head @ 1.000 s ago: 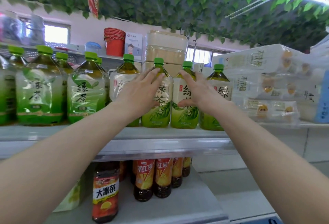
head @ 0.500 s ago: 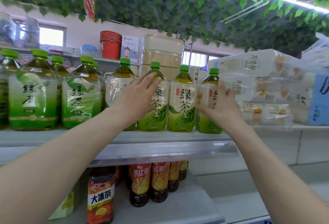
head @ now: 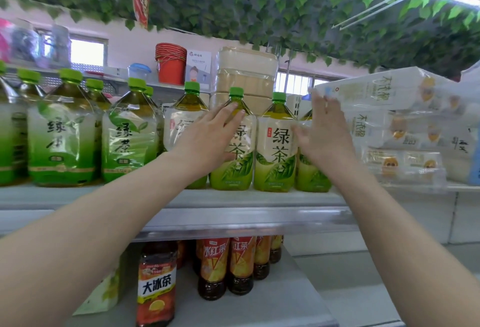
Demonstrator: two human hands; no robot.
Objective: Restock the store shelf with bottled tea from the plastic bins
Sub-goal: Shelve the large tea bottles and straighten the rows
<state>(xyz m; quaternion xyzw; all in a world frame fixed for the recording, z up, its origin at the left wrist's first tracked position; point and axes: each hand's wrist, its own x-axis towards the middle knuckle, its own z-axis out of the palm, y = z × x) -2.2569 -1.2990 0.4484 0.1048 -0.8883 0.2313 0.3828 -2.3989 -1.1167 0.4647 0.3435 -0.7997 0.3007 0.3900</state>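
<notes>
Several large green tea bottles with green caps stand in a row on the upper shelf (head: 233, 199). My left hand (head: 207, 137) lies flat with straight fingers against the shoulder of one pale-labelled bottle (head: 240, 160). A second bottle (head: 276, 150) stands free between my hands. My right hand (head: 324, 134) is spread open in front of the rightmost bottle (head: 309, 173), fingers pointing up and blurred; most of that bottle is hidden behind it.
Wrapped tissue packs (head: 405, 124) are stacked right of the bottles. Bigger green tea jugs (head: 62, 139) fill the shelf's left side. Red-labelled iced tea bottles (head: 228, 264) stand on the lower shelf. Tan stacked containers (head: 246, 74) and a red bucket (head: 170, 64) sit behind.
My right hand shifted right from the middle bottle to the rightmost one and lifted its fingers. My left hand stayed on its bottle. The view tilted slightly.
</notes>
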